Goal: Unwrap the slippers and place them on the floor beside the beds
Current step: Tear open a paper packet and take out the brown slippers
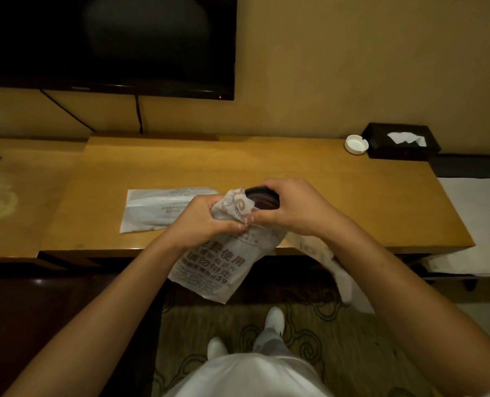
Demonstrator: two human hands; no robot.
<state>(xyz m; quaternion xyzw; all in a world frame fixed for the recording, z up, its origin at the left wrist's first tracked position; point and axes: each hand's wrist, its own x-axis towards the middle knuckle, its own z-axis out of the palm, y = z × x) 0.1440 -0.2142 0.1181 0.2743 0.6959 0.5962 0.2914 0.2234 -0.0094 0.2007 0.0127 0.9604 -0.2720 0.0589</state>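
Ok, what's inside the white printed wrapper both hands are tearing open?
At the torn top of the white printed paper wrapper, a dark rounded slipper end shows between the left hand and the right hand. The rest is covered by paper.

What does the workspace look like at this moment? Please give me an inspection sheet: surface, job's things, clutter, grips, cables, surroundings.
Surface: wooden desk against the wall, lit unevenly.
Job's things: printed wrapper held above the desk edge, torn open at the top; dark slippers showing in the opening; second wrapped pack lying flat on the desk.
Clutter: white ashtray beside a black tissue box at the far right corner.
Grips: left hand grips the wrapper's torn edge; right hand holds the slippers' end.
Cables: two dark cables hang below the television.
Surroundings: patterned carpet; white bedding at right.
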